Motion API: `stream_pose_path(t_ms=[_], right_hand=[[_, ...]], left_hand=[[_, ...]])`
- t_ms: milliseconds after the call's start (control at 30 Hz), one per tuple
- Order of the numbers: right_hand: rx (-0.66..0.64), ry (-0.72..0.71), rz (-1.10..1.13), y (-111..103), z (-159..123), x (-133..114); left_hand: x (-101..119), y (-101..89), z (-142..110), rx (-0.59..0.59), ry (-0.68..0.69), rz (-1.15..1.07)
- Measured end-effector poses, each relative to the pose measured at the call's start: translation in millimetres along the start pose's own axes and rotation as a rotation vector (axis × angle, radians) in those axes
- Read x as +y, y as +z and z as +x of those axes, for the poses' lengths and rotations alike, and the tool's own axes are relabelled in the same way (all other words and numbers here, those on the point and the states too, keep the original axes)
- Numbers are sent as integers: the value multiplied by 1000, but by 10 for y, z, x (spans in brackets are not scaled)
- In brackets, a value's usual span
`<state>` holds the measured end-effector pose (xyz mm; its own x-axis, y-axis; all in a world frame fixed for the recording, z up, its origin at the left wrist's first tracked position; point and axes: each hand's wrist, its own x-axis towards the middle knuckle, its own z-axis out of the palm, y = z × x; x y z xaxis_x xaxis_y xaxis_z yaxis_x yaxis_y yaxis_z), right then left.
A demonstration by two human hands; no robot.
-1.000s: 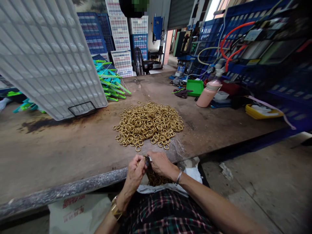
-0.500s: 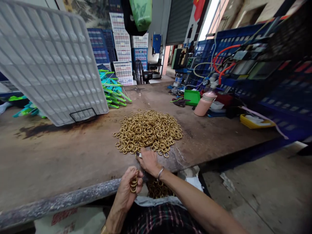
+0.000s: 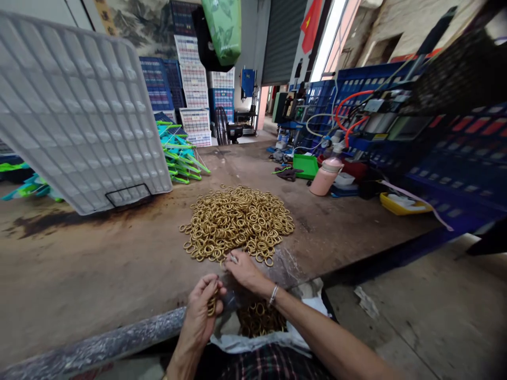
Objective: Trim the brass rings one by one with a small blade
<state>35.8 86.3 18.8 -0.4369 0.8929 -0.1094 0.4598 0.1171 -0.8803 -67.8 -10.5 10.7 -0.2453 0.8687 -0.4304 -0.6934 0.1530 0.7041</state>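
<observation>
Well, rings (image 3: 211,306) sit in the left grip (image 3: 202,303); the heap (image 3: 241,220) lies beyond

- Looks like a workshop
- Has crates (image 3: 195,121) stacked at the back
- Has a roller shutter (image 3: 283,45)
- Shows many rings (image 3: 240,219) heaped on a stained surface (image 3: 332,227)
- Includes a machine (image 3: 381,125) with an orange hose (image 3: 337,112)

Left hand (image 3: 200,306) holds several gold-coloured rings (image 3: 212,307). Right hand (image 3: 245,273) at near edge of ring pile (image 3: 240,221) on worktable (image 3: 119,274). Below, white bag (image 3: 237,343) contains more rings. Pink bottle (image 3: 322,179) stands farther right.
</observation>
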Motion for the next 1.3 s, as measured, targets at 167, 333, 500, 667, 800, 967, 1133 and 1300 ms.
stream_pose_path(t_ms=[167, 333, 500, 667, 800, 967, 1133, 1300], right_hand=[[-207, 149, 383, -129, -185, 17], [-335, 255, 519, -226, -255, 36], [-459, 330, 625, -270, -309, -17], [-434, 340, 640, -226, -361, 29], [-236, 228, 529, -219, -413, 63], [-131, 24, 321, -265, -453, 15], [-87, -41, 186, -275, -447, 29], [-132, -49, 186, -268, -456, 63]], left_hand=[[-47, 83, 53, 5, 217, 365], [-60, 122, 47, -82, 279, 623], [-100, 146, 1, -129, 337, 667], [-95, 145, -54, -36, 528, 764], [-76, 137, -74, 33, 581, 826], [-70, 220, -110, -32, 562, 837], [-102, 281, -149, -124, 189, 645], [-157, 263, -155, -204, 32, 425]])
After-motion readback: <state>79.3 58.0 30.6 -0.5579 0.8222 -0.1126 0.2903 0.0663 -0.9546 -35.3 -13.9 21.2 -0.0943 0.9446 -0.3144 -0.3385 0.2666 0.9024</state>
